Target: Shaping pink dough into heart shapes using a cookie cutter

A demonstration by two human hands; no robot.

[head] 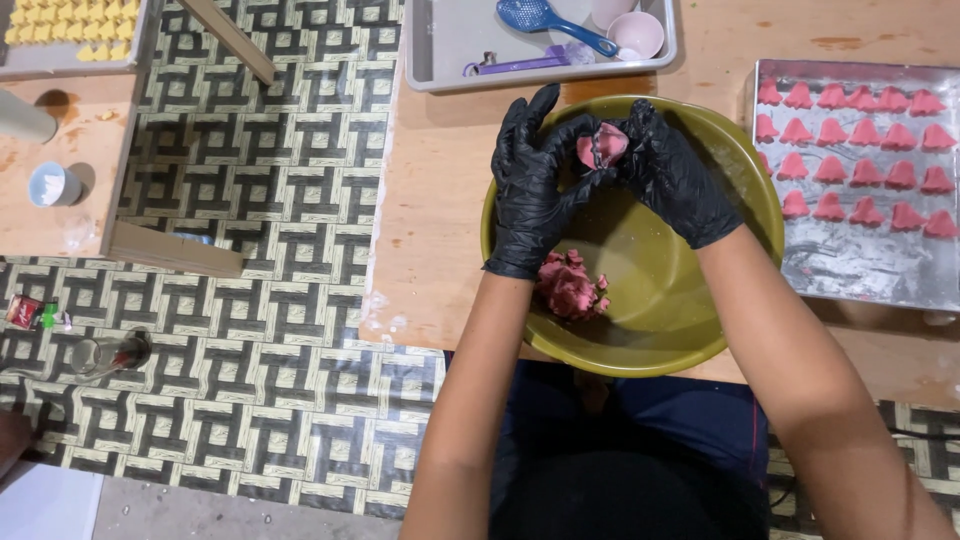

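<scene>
Both of my hands wear black gloves and meet over an olive-green bowl (690, 330). My left hand (533, 185) and my right hand (672, 172) together pinch a small pink lump of dough (604, 146) held in a dark mould, between the fingertips. A bigger lump of pink dough (570, 286) lies in the bowl below my left wrist. To the right stands a metal tray (860, 270) with rows of pink bell-shaped dough pieces (850, 165).
A grey tray (440, 50) at the back holds a blue spoon (545, 18), a purple tool and a pink cup (637, 33). On the far left is a tray of yellow pieces (70, 25), a small white cup (52, 184) and a glass (108, 352) on the patterned floor mat.
</scene>
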